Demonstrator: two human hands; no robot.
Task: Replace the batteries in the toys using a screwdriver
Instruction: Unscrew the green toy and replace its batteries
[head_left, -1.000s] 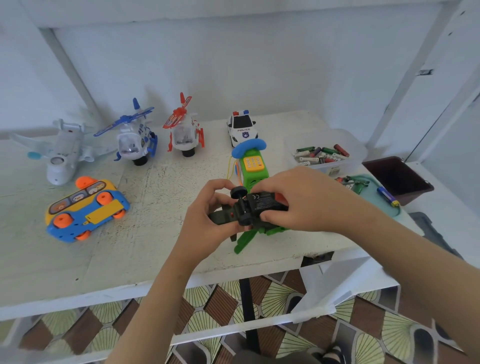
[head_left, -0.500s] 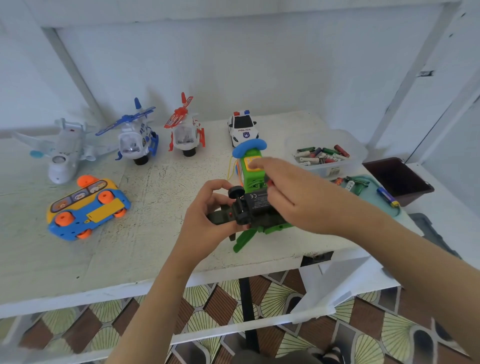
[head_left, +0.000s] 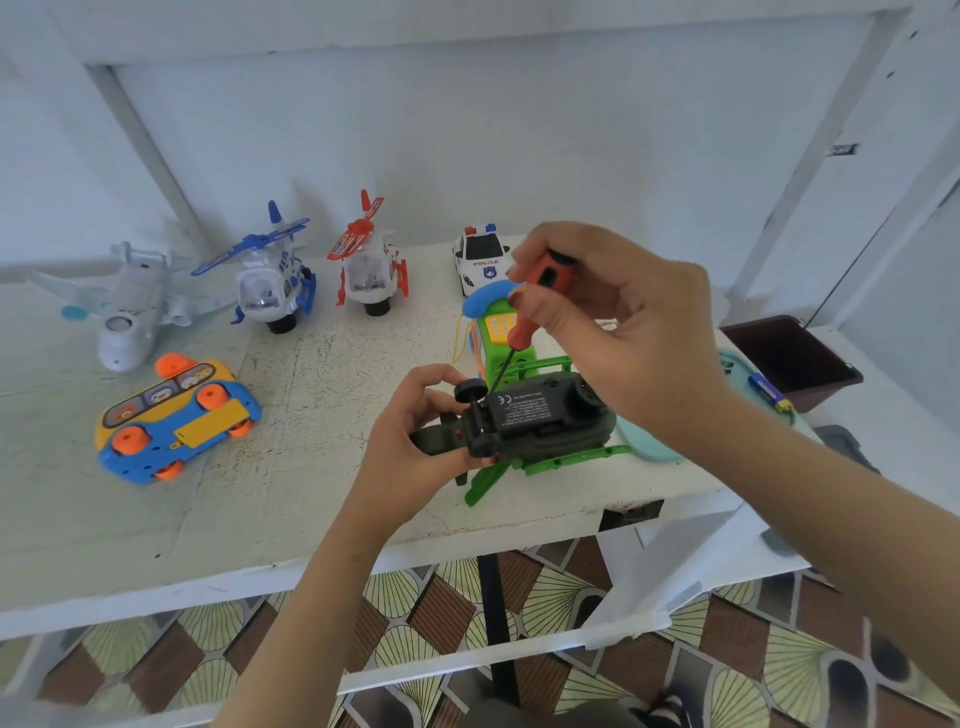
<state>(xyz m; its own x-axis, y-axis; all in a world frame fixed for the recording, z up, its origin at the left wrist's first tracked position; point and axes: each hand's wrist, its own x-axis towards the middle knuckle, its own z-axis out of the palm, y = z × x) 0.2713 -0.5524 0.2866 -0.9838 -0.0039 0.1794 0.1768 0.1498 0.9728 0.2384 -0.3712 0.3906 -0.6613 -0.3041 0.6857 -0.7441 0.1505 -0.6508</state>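
White wall backs the scuffed table (head_left: 311, 493) that fills the frame's middle. At centre, just above the near edge, your left hand (head_left: 415, 447) grips the dark toy (head_left: 545, 415) by one end, its underside and wheels turned up. Your right hand (head_left: 623, 332), above it, pinches the orange-handled screwdriver (head_left: 523, 325) between thumb and fingers, the shaft slanting down to the underside beside a wheel; whether the tip touches can't be told. Behind sits a green phone toy (head_left: 485, 304). Along the wall stand a plane (head_left: 130, 306), two helicopters (head_left: 270, 291) and a police car (head_left: 480, 257). At left a bus (head_left: 176, 421) lies overturned. At right, a battery (head_left: 766, 389) lies beside a brown bin (head_left: 784, 353).
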